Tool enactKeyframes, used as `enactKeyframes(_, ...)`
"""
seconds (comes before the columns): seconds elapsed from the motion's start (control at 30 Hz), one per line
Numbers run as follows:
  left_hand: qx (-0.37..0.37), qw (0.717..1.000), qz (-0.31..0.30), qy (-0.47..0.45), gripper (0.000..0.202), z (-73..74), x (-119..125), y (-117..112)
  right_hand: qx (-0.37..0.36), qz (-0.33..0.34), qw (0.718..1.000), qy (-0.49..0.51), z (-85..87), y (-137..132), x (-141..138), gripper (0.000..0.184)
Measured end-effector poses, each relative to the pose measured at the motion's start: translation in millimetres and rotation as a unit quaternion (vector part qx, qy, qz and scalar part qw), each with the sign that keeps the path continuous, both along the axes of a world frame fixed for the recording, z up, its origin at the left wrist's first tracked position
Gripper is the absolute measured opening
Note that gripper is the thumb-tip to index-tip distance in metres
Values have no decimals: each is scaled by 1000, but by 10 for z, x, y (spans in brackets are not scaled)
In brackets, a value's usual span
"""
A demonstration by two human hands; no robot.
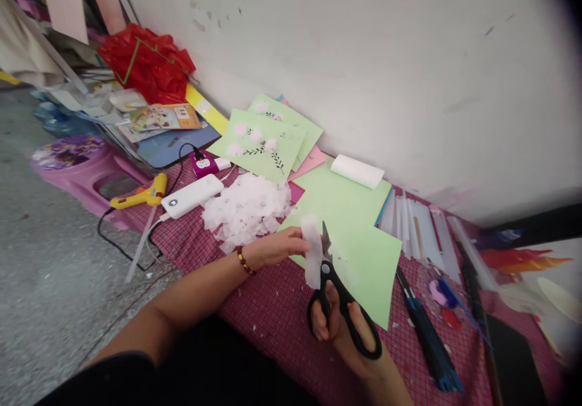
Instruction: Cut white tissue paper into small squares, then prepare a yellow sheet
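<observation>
Pinched in my left hand (284, 245) is a narrow strip of thin white paper (312, 260), held upright. My right hand (334, 312) has its fingers through the handles of black scissors (350, 318). The scissor blades stand parted just right of the strip; whether they touch it I cannot tell. Beneath both hands lies a light green sheet (364, 266). Left of my left hand is a heap of small cut white paper pieces (250, 206).
Green cards with paper flowers (259, 145) and a white paper roll (357, 171) lie near the wall. A yellow glue gun (140, 195) and white power bank (193, 196) sit left. A utility knife (427, 333) and glue sticks (418, 230) lie right on the checked tablecloth (268, 309).
</observation>
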State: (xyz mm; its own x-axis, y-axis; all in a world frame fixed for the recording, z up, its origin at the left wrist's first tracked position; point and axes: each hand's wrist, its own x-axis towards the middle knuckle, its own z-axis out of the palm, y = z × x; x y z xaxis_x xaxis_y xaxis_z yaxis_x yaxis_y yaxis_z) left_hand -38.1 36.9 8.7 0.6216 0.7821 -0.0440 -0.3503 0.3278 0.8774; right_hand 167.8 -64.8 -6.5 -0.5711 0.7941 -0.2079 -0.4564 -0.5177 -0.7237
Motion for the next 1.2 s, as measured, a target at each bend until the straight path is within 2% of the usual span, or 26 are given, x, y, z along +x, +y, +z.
enactKeyframes(0.1, -41, 998, 42, -9, 59, -83, 37, 13, 13, -2, 1000, 0, -1, -3, -17, 45)
enactKeyframes(0.17, -55, 996, 75, 5, 57, -143, 71, 18, 10, -5, 1000, 1, -2, -5, -27, 44)
enactKeyframes(0.27, -33, 993, 108, 38, 48, -203, 103, 18, -6, 1, 1000, 13, -4, -7, -36, 45)
enactKeyframes(0.4, 7, 990, 121, 72, 41, -206, 96, 8, -29, 7, 999, 37, -19, -14, -43, 44)
enactKeyframes(0.6, 38, 992, 93, 71, 44, -145, 67, 0, 4, -13, 1000, 3, -53, -25, -46, 37)
enactKeyframes(0.73, 80, 977, 111, 165, 41, -108, 37, -4, -23, 15, 999, 23, -7, -14, -44, 49)
enactKeyframes(0.87, 141, 958, 83, 236, 41, -56, 14, -24, -25, 19, 999, 26, 50, -2, -44, 50)
enactKeyframes(1.03, 170, 957, 12, 237, 43, -50, 40, -47, -27, -11, 999, 37, 52, 11, -46, 52)
enactKeyframes(1.2, 168, 954, 27, 246, 41, -73, 56, -55, -18, -38, 999, 12, 30, 3, -35, 43)
